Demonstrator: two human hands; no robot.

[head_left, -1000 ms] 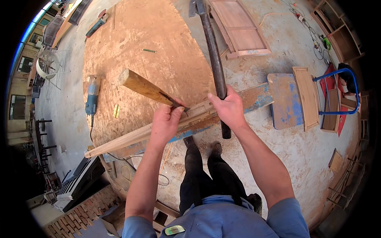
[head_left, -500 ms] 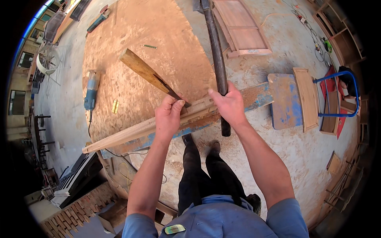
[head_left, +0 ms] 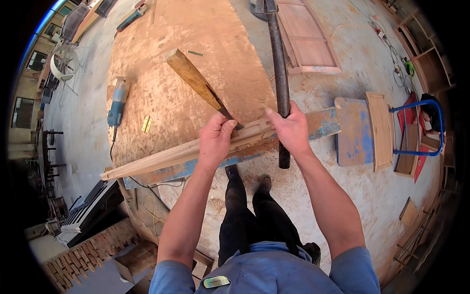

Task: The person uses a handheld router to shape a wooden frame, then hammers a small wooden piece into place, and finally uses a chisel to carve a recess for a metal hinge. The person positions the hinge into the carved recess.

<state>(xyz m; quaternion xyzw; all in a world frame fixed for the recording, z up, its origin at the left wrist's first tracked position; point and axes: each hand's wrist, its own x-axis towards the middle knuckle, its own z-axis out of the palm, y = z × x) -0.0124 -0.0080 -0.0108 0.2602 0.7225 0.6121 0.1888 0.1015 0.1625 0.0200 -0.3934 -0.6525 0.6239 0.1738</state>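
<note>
My left hand [head_left: 216, 139] pinches a wood chisel [head_left: 196, 81] low down, close to its dark blade. The chisel's worn wooden handle leans away to the upper left, and its tip meets a long pale wooden rail [head_left: 161, 160]. That rail lies along the near edge of the workbench, with cut recesses toward its right end. In my right hand [head_left: 290, 128] is a hammer [head_left: 281, 68], gripped by its dark handle. The hammer's head is at the far end, near the top of the view, and the handle's butt sticks out below my fist. My right thumb is beside the rail.
On the plywood top [head_left: 161, 73] lie a corded blue power tool [head_left: 116, 108], a brass hinge [head_left: 146, 123], a pencil [head_left: 195, 53] and an angle grinder [head_left: 131, 18]. A panelled door [head_left: 308, 39] is beyond; at right stand a blue-stained board [head_left: 353, 132] and a blue tubular frame [head_left: 418, 104].
The view has shifted slightly. The chisel's handle has swung right and stands a little steeper. My right hand and the hammer have moved slightly right. Both grips are unchanged.
</note>
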